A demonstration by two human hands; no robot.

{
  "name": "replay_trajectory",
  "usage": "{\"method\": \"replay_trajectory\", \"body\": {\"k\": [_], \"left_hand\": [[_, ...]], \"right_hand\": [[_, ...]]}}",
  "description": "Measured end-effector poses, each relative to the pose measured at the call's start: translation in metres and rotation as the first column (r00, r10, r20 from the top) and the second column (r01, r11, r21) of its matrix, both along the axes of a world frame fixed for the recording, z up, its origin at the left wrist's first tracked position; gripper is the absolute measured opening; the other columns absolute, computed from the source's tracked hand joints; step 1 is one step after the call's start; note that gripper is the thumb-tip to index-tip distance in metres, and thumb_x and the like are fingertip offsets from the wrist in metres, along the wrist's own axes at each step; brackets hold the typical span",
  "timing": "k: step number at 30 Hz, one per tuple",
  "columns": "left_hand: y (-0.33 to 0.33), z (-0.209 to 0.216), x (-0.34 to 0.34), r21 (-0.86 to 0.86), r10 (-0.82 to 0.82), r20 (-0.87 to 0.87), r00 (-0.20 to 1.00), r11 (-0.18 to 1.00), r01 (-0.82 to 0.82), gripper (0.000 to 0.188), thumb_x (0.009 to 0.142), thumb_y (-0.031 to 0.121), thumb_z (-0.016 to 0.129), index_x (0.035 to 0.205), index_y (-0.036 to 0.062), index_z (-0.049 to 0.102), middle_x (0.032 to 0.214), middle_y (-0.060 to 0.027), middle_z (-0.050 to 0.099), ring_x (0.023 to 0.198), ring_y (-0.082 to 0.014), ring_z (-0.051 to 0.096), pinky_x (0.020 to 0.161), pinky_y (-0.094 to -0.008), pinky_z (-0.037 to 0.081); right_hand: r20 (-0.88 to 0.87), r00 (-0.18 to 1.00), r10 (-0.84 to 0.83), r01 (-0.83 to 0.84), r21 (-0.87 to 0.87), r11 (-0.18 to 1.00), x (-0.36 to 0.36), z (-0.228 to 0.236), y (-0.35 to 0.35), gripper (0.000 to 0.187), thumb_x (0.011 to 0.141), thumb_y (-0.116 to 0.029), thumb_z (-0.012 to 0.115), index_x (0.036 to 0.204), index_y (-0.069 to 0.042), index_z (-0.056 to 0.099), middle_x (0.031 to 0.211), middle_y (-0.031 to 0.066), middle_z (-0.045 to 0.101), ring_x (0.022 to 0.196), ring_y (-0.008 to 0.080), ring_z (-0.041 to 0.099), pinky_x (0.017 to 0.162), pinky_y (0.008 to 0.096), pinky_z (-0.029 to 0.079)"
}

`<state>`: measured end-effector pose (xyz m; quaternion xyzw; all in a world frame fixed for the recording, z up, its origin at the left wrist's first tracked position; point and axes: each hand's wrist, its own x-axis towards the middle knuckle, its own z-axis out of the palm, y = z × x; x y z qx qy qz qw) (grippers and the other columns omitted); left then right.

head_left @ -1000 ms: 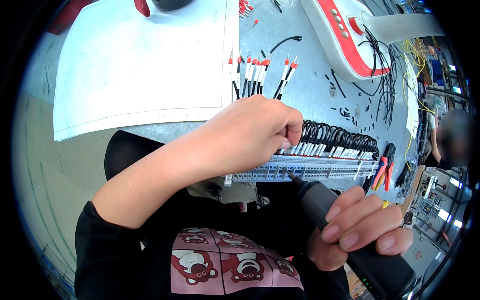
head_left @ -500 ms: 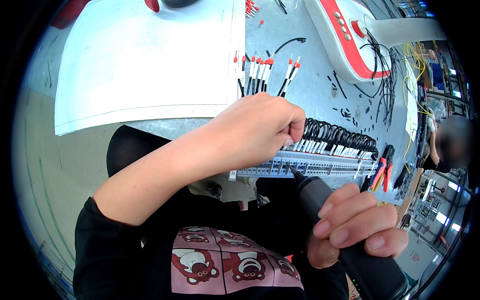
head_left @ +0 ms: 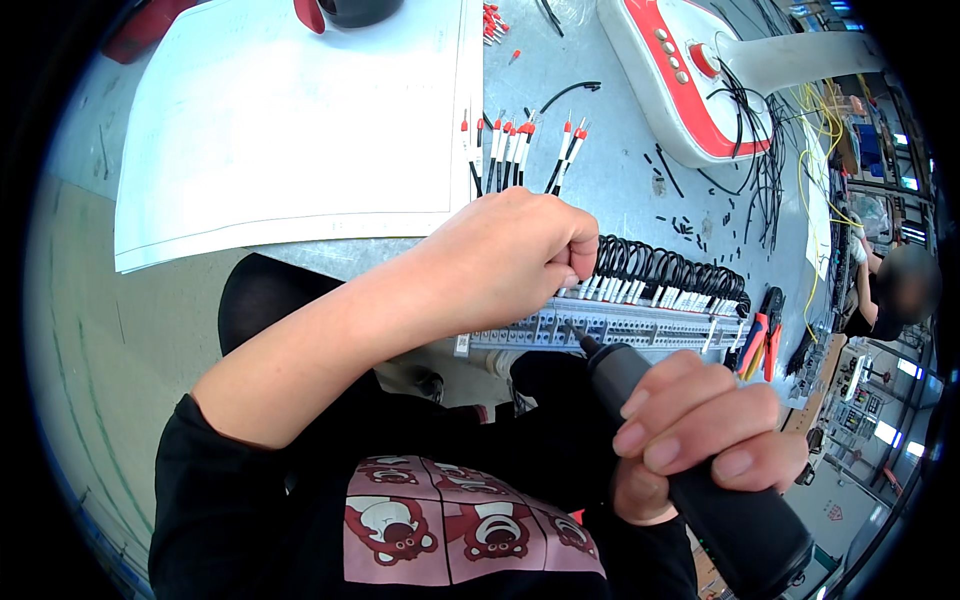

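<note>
A long grey terminal block strip (head_left: 640, 335) lies along the table's near edge. Black wires (head_left: 672, 268) with white sleeves loop out of its right part. My left hand (head_left: 510, 250) is closed in a pinch at the strip, on a wire mostly hidden by the fingers. Beyond its knuckles stick up several black wires with red ferrules (head_left: 520, 135); whether the palm holds them I cannot tell. My right hand (head_left: 705, 430) is wrapped round a black electric screwdriver (head_left: 622, 375). Its bit points at the strip's screw holes, just below the left fingertips.
Large paper sheets (head_left: 290, 130) cover the table's left, with a dark round object (head_left: 360, 8) on top. A white and red device (head_left: 690, 85) stands at the far right. Wire cutters or strippers (head_left: 762, 340) lie past the strip's right end. Another person (head_left: 880, 290) is at the right.
The whole view has shifted slightly, with the table things a little further left. Both hands keep their grips, and the screwdriver stays pointed at the strip.
</note>
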<state>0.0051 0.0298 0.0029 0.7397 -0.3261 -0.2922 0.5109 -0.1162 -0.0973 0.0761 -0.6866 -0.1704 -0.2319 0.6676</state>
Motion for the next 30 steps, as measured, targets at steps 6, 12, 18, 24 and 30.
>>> {"method": "replay_trajectory", "body": {"k": [6,12,18,24,30], "left_hand": [[0.0,0.001,0.002,0.015,-0.013,-0.037,0.999,1.0,0.014,0.005,0.084,-0.002,0.065,0.089,-0.0022,0.066,0.078,-0.0116,0.07,0.074,-0.0182,0.069,0.068,-0.0306,0.053],[0.001,0.002,0.001,0.004,-0.034,-0.057,0.998,0.999,0.035,0.006,0.085,-0.002,0.064,0.091,-0.0018,0.064,0.078,-0.0094,0.067,0.074,-0.0159,0.065,0.07,-0.0289,0.051],[0.003,0.003,0.001,-0.069,-0.049,-0.108,0.993,0.997,0.041,0.006,0.085,-0.002,0.065,0.09,-0.0011,0.062,0.078,-0.007,0.066,0.074,-0.0135,0.063,0.071,-0.0281,0.051],[-0.001,0.001,0.001,-0.036,-0.055,-0.125,0.991,0.998,0.051,0.007,0.083,-0.002,0.067,0.088,-0.0001,0.061,0.075,-0.005,0.064,0.071,-0.0122,0.06,0.069,-0.0275,0.05],[0.0,0.01,0.002,0.047,-0.062,-0.075,0.995,0.997,0.066,0.008,0.084,0.001,0.068,0.089,0.0007,0.062,0.072,-0.0044,0.062,0.069,-0.0121,0.06,0.066,-0.0285,0.049]], "right_hand": [[-0.038,0.998,0.054,-0.053,0.022,0.998,0.002,0.003,-0.004,0.062,0.057,0.022,0.07,0.1,-0.011,0.04,0.085,0.0114,0.058,0.064,0.0261,0.058,0.06,0.0356,0.048],[-0.068,0.978,0.197,-0.191,0.092,0.977,0.009,0.006,-0.012,0.055,0.064,0.02,0.071,0.1,-0.009,0.043,0.083,0.0116,0.058,0.066,0.0256,0.057,0.06,0.0359,0.049],[-0.06,0.974,0.221,-0.214,0.099,0.972,0.01,0.009,-0.017,0.046,0.072,0.014,0.072,0.1,-0.01,0.046,0.083,0.0111,0.06,0.068,0.0258,0.058,0.067,0.0379,0.049],[-0.097,0.985,0.14,-0.134,0.061,0.989,0.004,0.009,-0.017,0.042,0.08,-0.004,0.079,0.101,-0.016,0.046,0.08,0.0,0.061,0.069,0.018,0.062,0.074,0.0354,0.047],[-0.091,0.982,0.168,-0.164,0.046,0.985,0.002,0.007,-0.02,0.041,0.08,-0.003,0.079,0.1,-0.015,0.045,0.08,0.0002,0.06,0.068,0.0182,0.062,0.075,0.0367,0.047]]}}
